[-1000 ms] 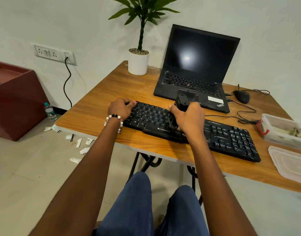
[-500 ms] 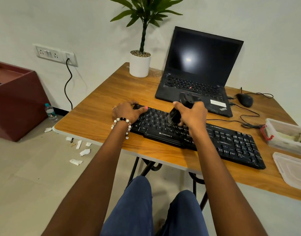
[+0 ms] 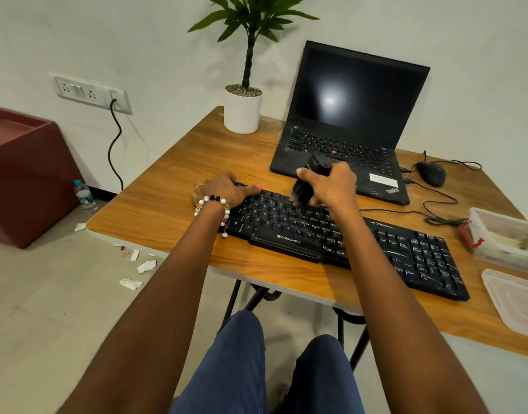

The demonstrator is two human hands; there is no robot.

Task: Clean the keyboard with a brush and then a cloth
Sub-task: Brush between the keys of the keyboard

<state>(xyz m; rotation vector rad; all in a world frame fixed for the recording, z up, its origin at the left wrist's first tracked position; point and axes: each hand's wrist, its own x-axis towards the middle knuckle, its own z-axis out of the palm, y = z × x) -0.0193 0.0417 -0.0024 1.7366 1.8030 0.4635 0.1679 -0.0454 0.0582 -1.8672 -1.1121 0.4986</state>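
One black keyboard [image 3: 346, 237] lies slantwise near the front edge of the wooden table [image 3: 167, 210], its left end toward the left hand and its number pad toward the right. One brush [image 3: 309, 183], dark and blurred, stands tilted over the upper key rows left of the middle, bristles down at the keys. The right hand [image 3: 331, 186] has its grip clenched round the brush handle, thumb pointing left, wrist raised above the keys, forearm crossing the middle of the keyboard. The left hand [image 3: 224, 189] rests on the keyboard's upper left corner, fingers lying flat with nothing grasped; one beaded bracelet [image 3: 212, 204] circles its wrist. Behind the keyboard stands one open laptop [image 3: 346, 121] with a dark screen, one wired mouse [image 3: 430, 173] to its right, and one potted plant [image 3: 243, 109] to its left. At the right edge sit one clear container [image 3: 501, 237] and one loose lid [image 3: 516, 300]. On the floor to the left lie several paper scraps [image 3: 137, 264] and one small bottle [image 3: 83, 195].
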